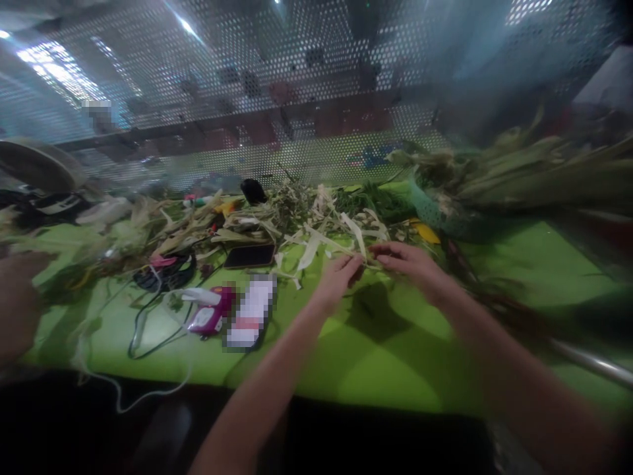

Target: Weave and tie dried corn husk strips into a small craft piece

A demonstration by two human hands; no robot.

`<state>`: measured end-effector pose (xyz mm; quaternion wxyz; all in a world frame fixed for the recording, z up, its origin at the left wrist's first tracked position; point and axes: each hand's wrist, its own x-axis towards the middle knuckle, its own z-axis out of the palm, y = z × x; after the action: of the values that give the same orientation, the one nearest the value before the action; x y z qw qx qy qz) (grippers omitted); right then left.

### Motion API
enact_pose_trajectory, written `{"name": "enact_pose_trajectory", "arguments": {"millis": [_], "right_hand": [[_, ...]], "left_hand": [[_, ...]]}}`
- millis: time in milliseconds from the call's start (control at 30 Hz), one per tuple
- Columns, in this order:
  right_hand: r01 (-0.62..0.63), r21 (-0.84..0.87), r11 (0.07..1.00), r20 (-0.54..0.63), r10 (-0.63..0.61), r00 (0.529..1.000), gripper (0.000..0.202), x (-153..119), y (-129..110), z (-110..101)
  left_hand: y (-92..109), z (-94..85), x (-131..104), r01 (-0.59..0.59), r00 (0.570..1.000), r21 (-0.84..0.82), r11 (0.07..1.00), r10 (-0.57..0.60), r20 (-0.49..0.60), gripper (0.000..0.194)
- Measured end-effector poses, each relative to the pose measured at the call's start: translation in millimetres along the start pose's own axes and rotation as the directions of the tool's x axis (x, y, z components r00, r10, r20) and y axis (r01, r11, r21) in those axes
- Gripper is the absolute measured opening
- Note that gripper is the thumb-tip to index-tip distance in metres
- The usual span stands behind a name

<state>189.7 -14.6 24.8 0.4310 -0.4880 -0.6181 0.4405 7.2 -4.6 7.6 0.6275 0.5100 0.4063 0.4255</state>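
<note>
Over the green table, my left hand and my right hand meet with their fingertips close together. Between them is a pale strip of dried husk, which sticks up and away from my fingers. The fingers of my left hand are closed on its lower end. My right thumb and fingers pinch at the same spot, where a thin end shows. More pale husk strips lie just beyond my hands. Exactly how the fingers grip is partly hidden and small.
A phone with a lit screen, a magenta packet and a dark phone lie to the left. Dried plant matter heaps along the perforated screen. A green basket holds long husks. Another person's arm is at far left.
</note>
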Motion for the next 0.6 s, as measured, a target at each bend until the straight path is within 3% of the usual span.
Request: {"name": "enact_pose_trajectory", "arguments": {"millis": [133, 300, 467, 600], "right_hand": [[-0.049, 0.134, 0.990, -0.022, 0.052, 0.998, 0.035, 3, 6, 6], [-0.020, 0.151, 0.988, -0.212, 0.052, 0.976, 0.035, 3, 3, 9], [0.000, 0.112, 0.994, -0.319, 0.036, 0.947, 0.033, 1, 2, 8], [0.027, -0.091, 0.995, -0.337, -0.056, 0.940, 0.025, 2, 5, 3]], "left_hand": [[-5, 3.8, -1, -0.029, 0.987, 0.063, 0.998, 0.019, 0.157, 0.039], [-3, 10.0, -6, 0.017, 0.985, 0.057, 0.998, -0.027, 0.171, 0.039], [2, 12.3, -9, 0.046, 0.971, 0.050, 0.998, -0.056, 0.232, 0.039], [2, 9.2, -9, 0.047, 0.981, 0.089, 0.995, -0.063, 0.184, 0.037]]}}
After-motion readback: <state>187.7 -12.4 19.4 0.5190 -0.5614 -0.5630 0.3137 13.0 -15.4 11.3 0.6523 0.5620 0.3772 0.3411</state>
